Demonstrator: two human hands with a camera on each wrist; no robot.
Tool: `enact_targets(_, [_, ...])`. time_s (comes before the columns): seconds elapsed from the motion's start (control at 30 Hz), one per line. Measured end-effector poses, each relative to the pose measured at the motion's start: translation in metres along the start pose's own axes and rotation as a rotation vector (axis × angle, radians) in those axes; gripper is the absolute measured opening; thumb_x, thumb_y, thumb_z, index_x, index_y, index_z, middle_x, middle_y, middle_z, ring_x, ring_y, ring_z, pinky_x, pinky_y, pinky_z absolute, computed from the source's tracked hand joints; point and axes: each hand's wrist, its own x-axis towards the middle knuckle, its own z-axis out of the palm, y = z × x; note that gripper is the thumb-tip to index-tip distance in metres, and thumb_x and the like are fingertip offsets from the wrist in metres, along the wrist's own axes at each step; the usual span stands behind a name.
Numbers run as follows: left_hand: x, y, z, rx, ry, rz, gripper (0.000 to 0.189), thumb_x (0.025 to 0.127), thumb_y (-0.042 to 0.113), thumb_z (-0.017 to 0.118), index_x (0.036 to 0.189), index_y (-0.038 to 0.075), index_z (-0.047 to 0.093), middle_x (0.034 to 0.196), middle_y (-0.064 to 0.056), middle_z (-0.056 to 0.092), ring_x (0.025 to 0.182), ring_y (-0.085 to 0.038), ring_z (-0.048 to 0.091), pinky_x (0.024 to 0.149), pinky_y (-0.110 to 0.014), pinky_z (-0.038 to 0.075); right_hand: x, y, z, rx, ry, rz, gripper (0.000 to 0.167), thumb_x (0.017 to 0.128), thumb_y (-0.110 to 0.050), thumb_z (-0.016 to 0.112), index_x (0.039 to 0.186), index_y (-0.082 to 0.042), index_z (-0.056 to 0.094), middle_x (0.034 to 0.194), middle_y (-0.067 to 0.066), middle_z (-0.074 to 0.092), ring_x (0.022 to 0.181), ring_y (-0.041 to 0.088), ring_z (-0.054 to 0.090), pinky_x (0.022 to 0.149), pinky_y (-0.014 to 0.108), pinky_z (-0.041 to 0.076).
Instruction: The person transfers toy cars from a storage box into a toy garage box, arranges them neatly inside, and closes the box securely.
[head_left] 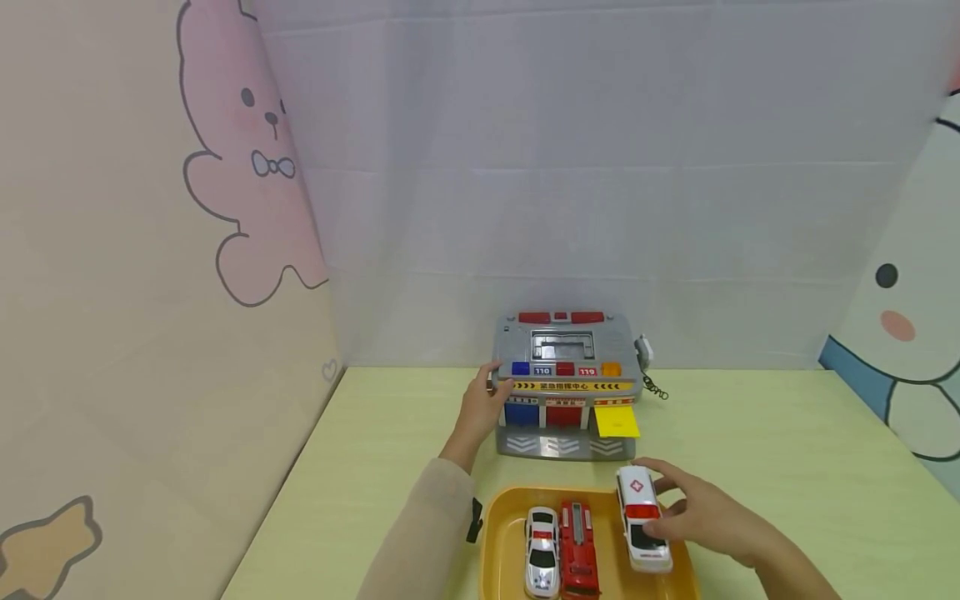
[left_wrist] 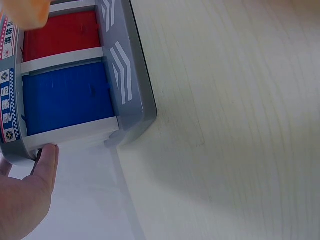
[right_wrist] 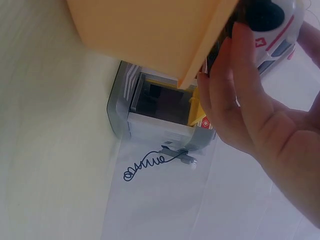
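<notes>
A grey toy emergency station [head_left: 562,387] stands at the back of the table, with blue and red doors lowered and a yellow door [head_left: 617,421] raised outward on the right. My left hand [head_left: 480,406] rests on the station's left side; in the left wrist view its fingers touch the wall beside the blue door [left_wrist: 69,97]. My right hand [head_left: 701,512] grips a white toy ambulance [head_left: 637,487] by its sides, over the right part of a yellow tray [head_left: 491,533]. In the right wrist view the ambulance [right_wrist: 280,30] is partly cut off.
A white toy police car [head_left: 542,558] and a red toy fire truck [head_left: 578,546] lie side by side in the tray. From the station's right side hang a small handset [head_left: 644,350] and a coiled black cord [head_left: 655,388]. A pale curtain stands behind the table.
</notes>
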Motion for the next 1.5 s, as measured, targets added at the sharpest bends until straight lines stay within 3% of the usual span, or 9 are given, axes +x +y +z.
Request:
enact_targets(0.53, [0.0, 0.001, 0.0, 0.006, 0.0, -0.007, 0.05, 0.1, 0.033, 0.057, 0.145, 0.017, 0.044, 0.135, -0.018, 0.052, 0.12, -0.034, 0.053, 0.097, -0.049, 0.046, 0.003, 0.006, -0.016, 0.038, 0.001, -0.029, 0.076, 0.085, -0.018, 0.076, 0.147, -0.004, 0.034, 0.123, 0.023, 0.049, 0.094, 0.029, 0.057, 0.082, 0.053, 0.052])
enact_targets(1.5, [0.0, 0.001, 0.0, 0.009, -0.005, 0.019, 0.049, 0.1, 0.03, 0.057, 0.145, 0.016, 0.045, 0.13, -0.019, 0.054, 0.117, -0.033, 0.055, 0.094, -0.047, 0.048, 0.022, 0.022, -0.038, 0.094, 0.015, -0.029, 0.078, 0.088, -0.013, 0.073, 0.149, 0.001, 0.026, 0.127, 0.033, 0.043, 0.096, 0.031, 0.058, 0.081, 0.048, 0.055])
